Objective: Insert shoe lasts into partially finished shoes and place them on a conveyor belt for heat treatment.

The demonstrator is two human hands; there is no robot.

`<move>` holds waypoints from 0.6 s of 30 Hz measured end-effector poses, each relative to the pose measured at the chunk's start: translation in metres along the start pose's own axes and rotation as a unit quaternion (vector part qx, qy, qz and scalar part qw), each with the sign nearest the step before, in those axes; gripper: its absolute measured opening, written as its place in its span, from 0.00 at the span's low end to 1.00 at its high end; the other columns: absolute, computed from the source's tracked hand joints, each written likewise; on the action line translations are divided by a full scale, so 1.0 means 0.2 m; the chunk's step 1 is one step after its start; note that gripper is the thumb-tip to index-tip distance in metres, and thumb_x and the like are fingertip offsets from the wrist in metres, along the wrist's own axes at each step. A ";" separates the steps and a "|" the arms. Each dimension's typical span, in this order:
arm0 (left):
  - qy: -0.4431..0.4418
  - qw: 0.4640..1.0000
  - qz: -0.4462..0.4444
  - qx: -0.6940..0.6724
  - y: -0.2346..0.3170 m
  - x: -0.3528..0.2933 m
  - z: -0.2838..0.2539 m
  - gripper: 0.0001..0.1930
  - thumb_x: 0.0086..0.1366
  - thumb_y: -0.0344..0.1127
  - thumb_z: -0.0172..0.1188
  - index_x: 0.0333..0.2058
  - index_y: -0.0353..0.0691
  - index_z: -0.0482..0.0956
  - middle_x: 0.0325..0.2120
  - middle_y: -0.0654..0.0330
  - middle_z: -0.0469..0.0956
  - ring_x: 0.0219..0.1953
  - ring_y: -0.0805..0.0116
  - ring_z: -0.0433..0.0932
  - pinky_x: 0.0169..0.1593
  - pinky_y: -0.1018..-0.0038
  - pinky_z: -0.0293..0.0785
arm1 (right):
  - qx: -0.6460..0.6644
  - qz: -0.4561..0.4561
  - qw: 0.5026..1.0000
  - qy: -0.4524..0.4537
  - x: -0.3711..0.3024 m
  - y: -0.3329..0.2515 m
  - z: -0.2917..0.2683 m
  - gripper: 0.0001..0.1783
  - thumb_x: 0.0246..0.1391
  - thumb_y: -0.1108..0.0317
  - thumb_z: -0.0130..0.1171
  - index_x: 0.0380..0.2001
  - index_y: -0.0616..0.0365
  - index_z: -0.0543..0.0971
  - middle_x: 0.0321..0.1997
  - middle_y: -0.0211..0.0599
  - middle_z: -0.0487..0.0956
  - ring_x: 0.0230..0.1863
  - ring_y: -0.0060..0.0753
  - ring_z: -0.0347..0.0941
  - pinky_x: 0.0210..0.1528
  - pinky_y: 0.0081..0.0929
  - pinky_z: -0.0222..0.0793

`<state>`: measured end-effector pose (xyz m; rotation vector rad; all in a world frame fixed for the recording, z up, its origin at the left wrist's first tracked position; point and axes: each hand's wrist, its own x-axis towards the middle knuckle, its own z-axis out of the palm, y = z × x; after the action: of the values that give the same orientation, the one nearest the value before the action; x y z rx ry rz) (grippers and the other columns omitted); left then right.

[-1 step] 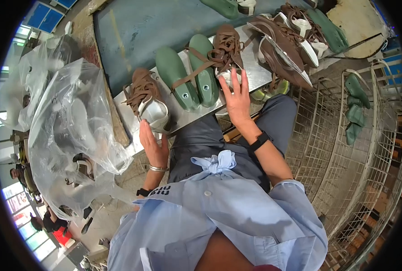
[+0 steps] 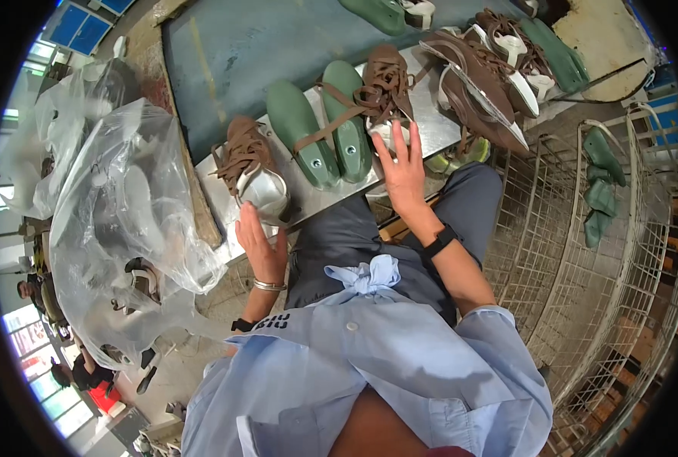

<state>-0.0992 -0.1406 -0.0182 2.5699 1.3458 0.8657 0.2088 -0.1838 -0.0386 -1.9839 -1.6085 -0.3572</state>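
Observation:
Two brown lace-up sneakers with pale heel parts lie on a metal plate (image 2: 304, 207), toes away from me. My left hand (image 2: 261, 247), fingers stretched out, is at the heel of the left sneaker (image 2: 245, 152). With fingers spread, my right hand (image 2: 403, 171) rests at the heel of the right sneaker (image 2: 387, 76); it covers part of that heel. Between the shoes lie two green shoe lasts, a left one (image 2: 291, 118) and a right one (image 2: 346, 91). A brown lace (image 2: 325, 131) from the right sneaker trails across both lasts. Neither hand grips anything.
More brown shoes (image 2: 480, 84) are piled at the plate's right end, beside another green last (image 2: 556, 53). A white wire rack (image 2: 560, 228) stands on the right, with green lasts (image 2: 600, 186) in it. Clear plastic bags (image 2: 118, 175) hang at left. Another person (image 2: 87, 377) is far left.

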 end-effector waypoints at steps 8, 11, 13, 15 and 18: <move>-0.013 0.997 0.068 -0.045 0.03 0.25 0.08 0.27 0.54 0.29 0.67 0.55 0.40 0.73 0.41 0.53 0.76 0.44 0.51 0.74 0.48 0.62 0.69 | 0.087 -0.017 0.995 0.036 0.07 -0.17 -0.27 0.28 0.44 0.85 0.55 0.52 0.56 0.78 0.67 0.44 0.65 0.67 0.58 0.59 0.61 0.46 0.64; -0.057 0.996 0.038 -0.054 0.07 0.32 0.09 0.24 0.54 0.30 0.66 0.52 0.40 0.74 0.40 0.53 0.77 0.44 0.50 0.74 0.48 0.62 0.70 | 0.220 -0.003 0.975 -0.002 0.05 -0.31 -0.28 0.24 0.46 0.83 0.57 0.50 0.63 0.77 0.63 0.48 0.69 0.63 0.57 0.65 0.59 0.43 0.66; -0.075 0.995 0.027 -0.064 0.09 0.36 0.09 0.20 0.56 0.32 0.65 0.48 0.41 0.75 0.38 0.55 0.76 0.41 0.53 0.75 0.46 0.63 0.69 | 0.293 0.009 0.955 -0.042 0.10 -0.42 -0.23 0.24 0.47 0.82 0.57 0.51 0.67 0.74 0.60 0.52 0.70 0.60 0.56 0.68 0.57 0.40 0.69; -0.068 0.993 0.033 -0.095 0.05 0.37 0.06 0.18 0.57 0.31 0.65 0.48 0.40 0.76 0.38 0.54 0.77 0.40 0.52 0.76 0.43 0.63 0.71 | 0.242 -0.026 0.970 -0.017 0.16 -0.51 -0.13 0.27 0.49 0.80 0.58 0.55 0.73 0.69 0.62 0.57 0.67 0.60 0.57 0.67 0.58 0.40 0.68; -0.029 0.987 0.038 -0.156 0.07 0.44 0.03 0.11 0.62 0.32 0.62 0.43 0.36 0.78 0.33 0.49 0.79 0.32 0.49 0.77 0.34 0.64 0.72 | 0.206 0.006 0.976 -0.067 0.21 -0.61 -0.04 0.36 0.49 0.78 0.59 0.62 0.70 0.60 0.65 0.61 0.62 0.64 0.58 0.62 0.62 0.43 0.64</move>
<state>-0.0480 -0.0789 0.0199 2.3950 1.0112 0.9234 0.1029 -0.1388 0.0215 -1.7242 -1.5981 0.1145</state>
